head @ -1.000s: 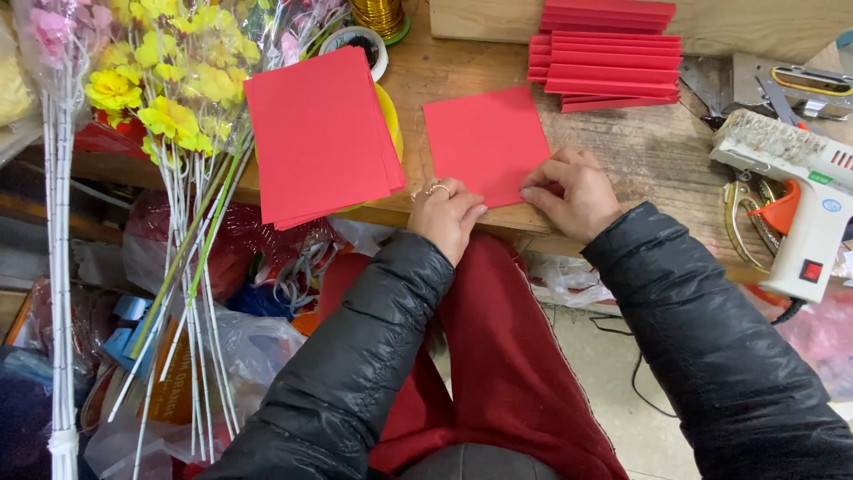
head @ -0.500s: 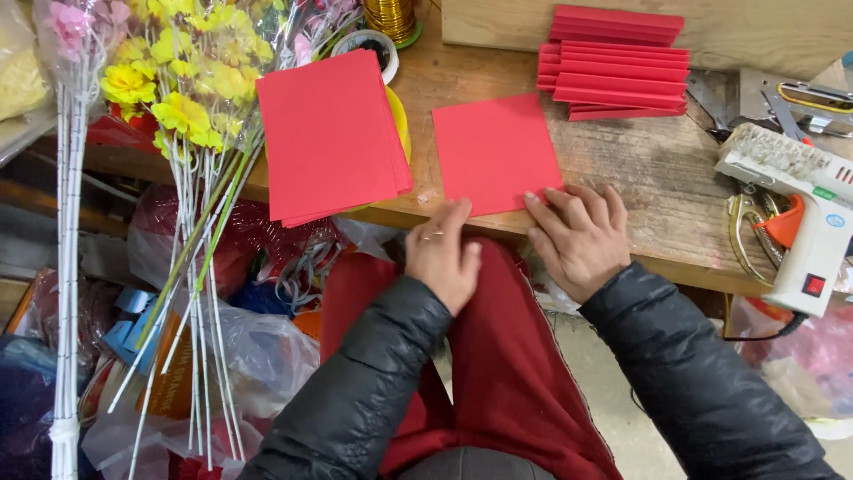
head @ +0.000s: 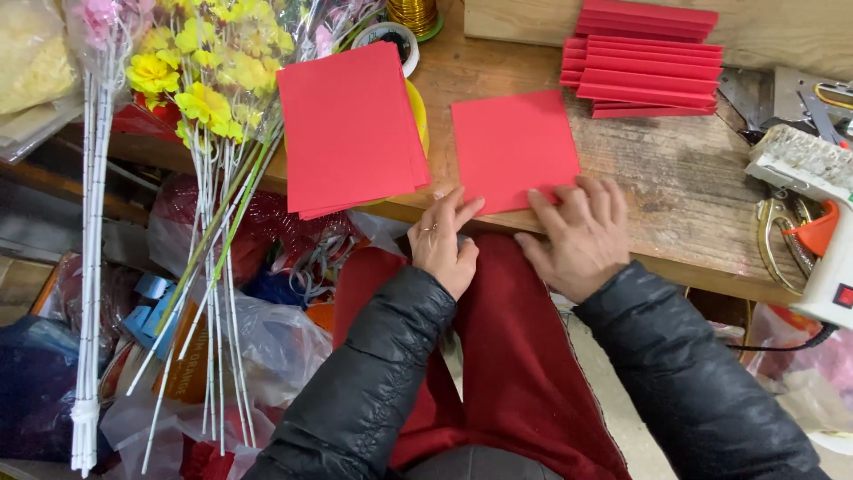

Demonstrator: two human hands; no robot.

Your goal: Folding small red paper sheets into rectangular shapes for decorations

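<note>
A single red paper sheet [head: 514, 149] lies flat on the wooden workbench [head: 657, 191] near its front edge. My left hand [head: 442, 240], with a ring on it, rests at the sheet's near left corner, fingertips touching the edge. Flat on the near right edge of the sheet lies my right hand [head: 583, 233], fingers spread and pressing on the paper. A stack of flat red sheets [head: 351, 124] sits to the left, overhanging the bench edge. Several folded red paper pieces [head: 649, 58] are piled at the back.
A white glue gun [head: 822, 209] and gold scissors [head: 780, 244] lie at the right. Bunches of artificial yellow flowers on white stems [head: 200, 98] lean at the left. A spool of gold wire [head: 410, 13] and a tape roll [head: 395, 37] stand behind the stack. Plastic bags crowd the floor.
Both hands slid back along the sheet's near edge toward me. My left hand opened its fingers onto the corner; my right hand flattened on the paper. The camera shifted slightly left.
</note>
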